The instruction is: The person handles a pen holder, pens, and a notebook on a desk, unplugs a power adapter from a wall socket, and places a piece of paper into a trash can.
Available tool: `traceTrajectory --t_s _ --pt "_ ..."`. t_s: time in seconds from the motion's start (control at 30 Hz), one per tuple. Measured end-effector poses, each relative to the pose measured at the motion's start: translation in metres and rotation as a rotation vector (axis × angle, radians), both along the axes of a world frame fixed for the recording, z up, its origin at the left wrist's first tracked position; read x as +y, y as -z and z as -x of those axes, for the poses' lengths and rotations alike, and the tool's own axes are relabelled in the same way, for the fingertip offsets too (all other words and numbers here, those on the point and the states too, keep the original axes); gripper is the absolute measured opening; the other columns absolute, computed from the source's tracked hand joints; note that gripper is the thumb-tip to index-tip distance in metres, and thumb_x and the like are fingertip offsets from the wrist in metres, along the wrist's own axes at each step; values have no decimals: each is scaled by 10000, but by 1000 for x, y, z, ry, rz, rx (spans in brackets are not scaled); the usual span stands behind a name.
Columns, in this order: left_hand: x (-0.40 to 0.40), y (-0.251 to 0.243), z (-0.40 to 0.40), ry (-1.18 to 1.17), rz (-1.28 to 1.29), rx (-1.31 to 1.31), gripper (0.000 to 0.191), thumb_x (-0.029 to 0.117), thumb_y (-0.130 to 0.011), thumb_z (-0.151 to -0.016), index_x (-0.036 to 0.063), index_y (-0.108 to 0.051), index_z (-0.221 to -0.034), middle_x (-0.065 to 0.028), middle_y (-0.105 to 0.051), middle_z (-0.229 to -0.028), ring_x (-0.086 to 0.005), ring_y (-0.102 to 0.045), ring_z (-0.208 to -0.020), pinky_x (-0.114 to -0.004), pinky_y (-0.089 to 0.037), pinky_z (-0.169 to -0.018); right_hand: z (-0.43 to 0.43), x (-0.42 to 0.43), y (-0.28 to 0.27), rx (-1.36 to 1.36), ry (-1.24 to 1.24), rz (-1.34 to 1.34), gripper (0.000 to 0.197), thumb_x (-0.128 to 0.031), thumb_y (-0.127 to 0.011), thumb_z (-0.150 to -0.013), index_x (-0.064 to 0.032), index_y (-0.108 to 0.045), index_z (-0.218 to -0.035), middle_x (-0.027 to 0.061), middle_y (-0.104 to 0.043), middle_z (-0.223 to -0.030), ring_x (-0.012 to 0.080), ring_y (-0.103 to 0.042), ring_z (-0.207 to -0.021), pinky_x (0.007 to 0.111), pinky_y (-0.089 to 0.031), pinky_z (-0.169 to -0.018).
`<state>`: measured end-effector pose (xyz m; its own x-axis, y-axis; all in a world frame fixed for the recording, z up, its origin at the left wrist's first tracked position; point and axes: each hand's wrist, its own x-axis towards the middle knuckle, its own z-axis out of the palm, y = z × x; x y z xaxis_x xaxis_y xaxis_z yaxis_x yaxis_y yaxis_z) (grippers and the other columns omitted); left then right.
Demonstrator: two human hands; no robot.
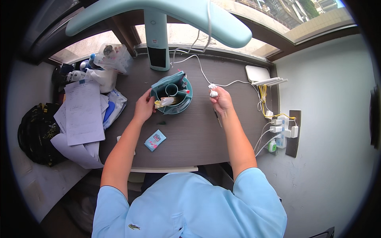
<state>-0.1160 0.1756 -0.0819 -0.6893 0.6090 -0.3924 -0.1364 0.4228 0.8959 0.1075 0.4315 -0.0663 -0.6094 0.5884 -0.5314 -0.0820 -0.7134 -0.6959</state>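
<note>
My left hand [145,106] grips the left side of a round teal desk organizer [183,108] with several compartments. Pens, a folded teal item [168,79] and a white-and-yellow packet [164,102] stand in it. Crumpled white tissue [213,93] is held in my right hand [221,100], above the desk to the organizer's right. A thin dark pen or brush [217,118] lies on the desk by my right wrist. In front of the organizer is a light-blue tissue packet [155,140], with a small dark scrap [161,123] between them.
A teal desk lamp [156,38] arches over the back. Papers [83,113], a black bag [40,134] and a clear plastic box [114,58] crowd the left. At the right are a white router [257,73], cables and a power strip [282,131]. A white cord [199,64] crosses the desk's rear.
</note>
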Motion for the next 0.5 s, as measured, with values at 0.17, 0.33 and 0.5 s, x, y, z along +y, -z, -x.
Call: traceTrajectory --t_s 0.17,0.33,0.5 --pt "48 -8 9 115 47 63 466 71 -565 -975 39 -488 -1433 -71 -654 -864 -119 -590 -572 -284 -512 -480 -50 -19 -27 148 117 125 96 -29 -587 -882 34 -564 -951 53 -549 -767 49 -422 -526 199 -371 -428" --pt "104 -21 7 63 153 225 326 154 -541 -983 95 -640 -1288 -119 -709 -863 -189 -654 -566 -331 -546 -533 -99 -31 -14 186 186 158 130 -43 -599 -882 21 -578 -993 49 -572 -746 46 -404 -468 200 -394 -423" --pt "142 15 25 35 200 366 291 249 -580 -961 55 -706 -1139 -193 -722 -923 -294 -717 -672 -377 -567 -593 -128 -43 -8 133 220 157 142 -41 -607 -883 28 -575 -1003 52 -568 -767 45 -410 -491 204 -395 -432"
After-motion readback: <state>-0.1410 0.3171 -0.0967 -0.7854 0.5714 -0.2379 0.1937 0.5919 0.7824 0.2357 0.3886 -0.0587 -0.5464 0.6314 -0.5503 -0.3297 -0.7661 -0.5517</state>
